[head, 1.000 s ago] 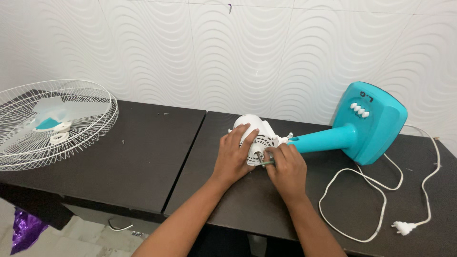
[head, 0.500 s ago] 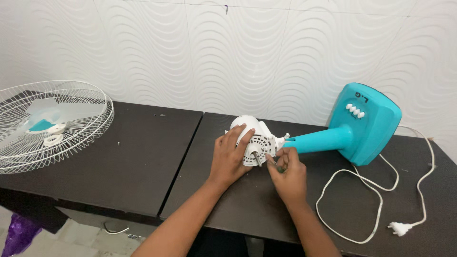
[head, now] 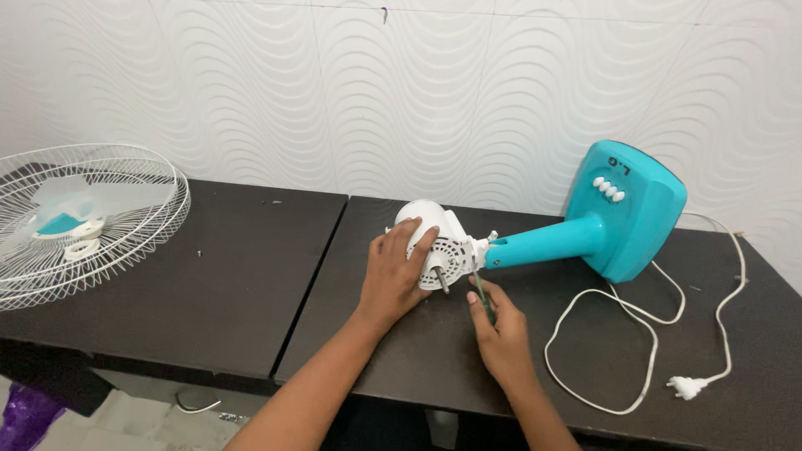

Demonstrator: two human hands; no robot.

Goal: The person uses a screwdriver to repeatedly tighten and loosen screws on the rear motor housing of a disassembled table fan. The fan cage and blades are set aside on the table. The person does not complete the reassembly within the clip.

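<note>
The right hand (head: pixel 501 330) is drawn back, pinching a screwdriver (head: pixel 482 294); the white motor housing (head: pixel 434 242) is clasped by the left hand (head: pixel 394 276).

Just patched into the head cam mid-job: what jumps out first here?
The teal fan base lies tipped at the right of the dark table, its neck running to the white motor at centre. The left hand steadies the motor while the right hand holds a thin tool up to it. At far left sits the white wire grille; a white cord loops at right.
</note>
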